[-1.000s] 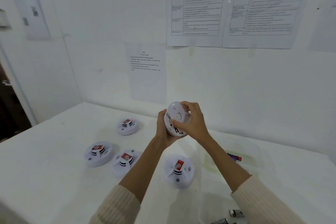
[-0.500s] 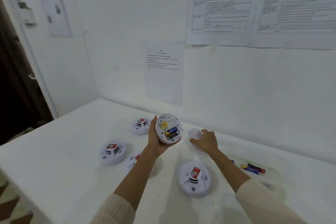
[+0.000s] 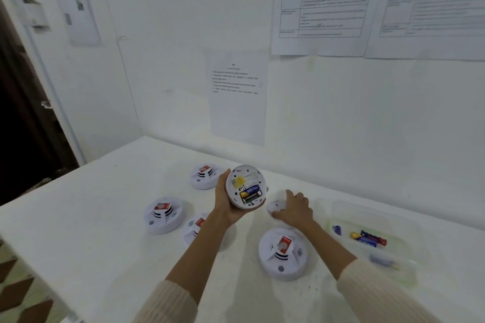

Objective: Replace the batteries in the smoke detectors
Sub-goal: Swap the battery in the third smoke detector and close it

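head: left hand [image 3: 226, 208] grips detector [image 3: 245, 186], right hand [image 3: 296, 211] cover [image 3: 275, 206].

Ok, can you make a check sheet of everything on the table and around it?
Surface: white table.
Job's things: opened detector, fitted batteries showing; four more detectors on the table.
Clutter: clear tray holding loose batteries.
Hands: left hand grips the opened detector; right hand holds the back cover on the table.
Cables: nothing seen.
Surroundings: printed sheets on white walls; dark doorway at left.
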